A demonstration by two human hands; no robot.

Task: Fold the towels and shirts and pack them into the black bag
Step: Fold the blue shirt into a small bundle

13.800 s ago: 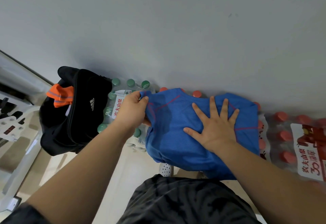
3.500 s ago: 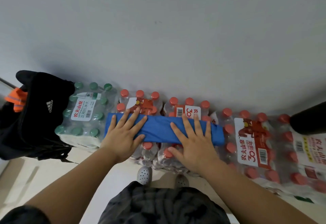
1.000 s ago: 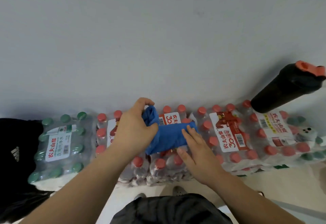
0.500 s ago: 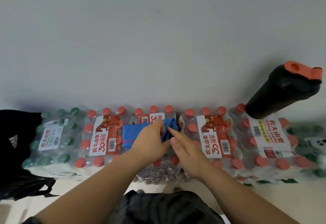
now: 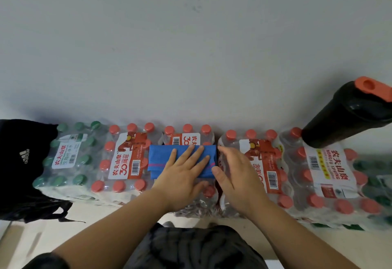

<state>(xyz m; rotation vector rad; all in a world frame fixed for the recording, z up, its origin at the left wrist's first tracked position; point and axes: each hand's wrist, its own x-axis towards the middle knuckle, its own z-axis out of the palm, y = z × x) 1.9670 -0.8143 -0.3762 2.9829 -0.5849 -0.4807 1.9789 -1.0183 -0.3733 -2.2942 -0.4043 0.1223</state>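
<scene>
A blue shirt (image 5: 161,160), folded into a small flat rectangle with a pink stripe, lies on top of the shrink-wrapped water bottle packs (image 5: 125,158). My left hand (image 5: 182,175) presses flat on its right half with straight fingers. Just to the right of the fold's right edge is my right hand (image 5: 235,175), fingers straight and held on edge against it. The black bag (image 5: 19,162) with a white logo sits at the far left, partly cut off by the frame.
Packs of bottles with red caps (image 5: 263,162) and green caps (image 5: 70,154) line the grey wall. A black shaker bottle with an orange lid (image 5: 347,116) stands on the packs at the right. The floor lies below, in front of my legs.
The shirt went from a long strip to a short rectangle. My left hand let go of the folded end and now lies flat on it; my right hand slid to its right edge.
</scene>
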